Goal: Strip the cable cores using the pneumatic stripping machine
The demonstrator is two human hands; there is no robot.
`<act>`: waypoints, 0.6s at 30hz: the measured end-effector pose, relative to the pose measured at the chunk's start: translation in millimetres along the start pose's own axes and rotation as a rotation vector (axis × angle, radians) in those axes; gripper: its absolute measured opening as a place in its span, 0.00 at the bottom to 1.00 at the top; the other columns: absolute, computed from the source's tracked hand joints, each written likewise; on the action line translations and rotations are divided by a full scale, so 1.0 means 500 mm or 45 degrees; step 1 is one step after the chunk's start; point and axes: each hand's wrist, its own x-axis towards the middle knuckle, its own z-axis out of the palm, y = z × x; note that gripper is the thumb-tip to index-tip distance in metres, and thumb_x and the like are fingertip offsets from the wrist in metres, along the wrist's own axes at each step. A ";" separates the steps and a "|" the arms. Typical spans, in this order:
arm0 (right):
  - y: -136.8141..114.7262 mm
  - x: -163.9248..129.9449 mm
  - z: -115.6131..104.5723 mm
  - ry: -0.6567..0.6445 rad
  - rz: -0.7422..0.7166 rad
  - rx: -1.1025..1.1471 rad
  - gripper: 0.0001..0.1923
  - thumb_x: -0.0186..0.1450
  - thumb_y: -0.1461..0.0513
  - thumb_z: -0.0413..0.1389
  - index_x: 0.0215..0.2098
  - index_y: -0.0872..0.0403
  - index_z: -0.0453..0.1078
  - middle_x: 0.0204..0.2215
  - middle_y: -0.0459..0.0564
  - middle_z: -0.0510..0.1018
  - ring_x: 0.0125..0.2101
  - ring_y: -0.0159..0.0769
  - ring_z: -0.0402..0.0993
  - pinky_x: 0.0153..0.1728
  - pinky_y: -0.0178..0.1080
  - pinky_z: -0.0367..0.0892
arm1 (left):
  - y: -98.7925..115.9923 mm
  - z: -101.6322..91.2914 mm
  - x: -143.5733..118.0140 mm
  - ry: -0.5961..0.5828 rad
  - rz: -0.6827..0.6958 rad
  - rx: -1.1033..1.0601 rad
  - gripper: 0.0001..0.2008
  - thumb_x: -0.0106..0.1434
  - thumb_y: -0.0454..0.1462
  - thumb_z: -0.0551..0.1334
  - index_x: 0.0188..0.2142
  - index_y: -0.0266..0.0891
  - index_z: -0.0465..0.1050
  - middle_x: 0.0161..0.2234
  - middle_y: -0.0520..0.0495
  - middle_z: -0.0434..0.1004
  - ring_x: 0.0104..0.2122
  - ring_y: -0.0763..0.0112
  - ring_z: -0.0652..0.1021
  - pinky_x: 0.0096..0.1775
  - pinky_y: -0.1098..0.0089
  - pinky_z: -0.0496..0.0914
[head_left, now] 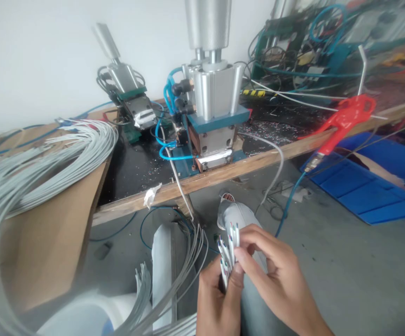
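On the left, a coil of pale cables (83, 161) lies on cardboard (41, 256). At centre, a metal press (219, 93) stands on the far bench. Near, below it, the left hand (219, 303) is clamped around a bundle of cable ends (226, 254), long axis running near to far, tips pointing far and up, slightly left. Just right, the right hand (275, 263) pinches some of these ends, thumb against fingers, close beside the left. Farther right hangs a red air gun (349, 116).

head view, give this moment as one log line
left grip: holding white cables | right grip: pinching them near tips | front machine: on bench
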 end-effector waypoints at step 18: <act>-0.002 -0.050 -0.007 -0.356 0.405 0.434 0.22 0.78 0.51 0.51 0.28 0.52 0.65 0.25 0.43 0.70 0.27 0.30 0.70 0.30 0.33 0.61 | 0.102 0.008 0.003 0.351 -0.061 -0.264 0.25 0.53 0.56 0.78 0.30 0.36 0.81 0.18 0.57 0.61 0.19 0.81 0.60 0.22 0.82 0.57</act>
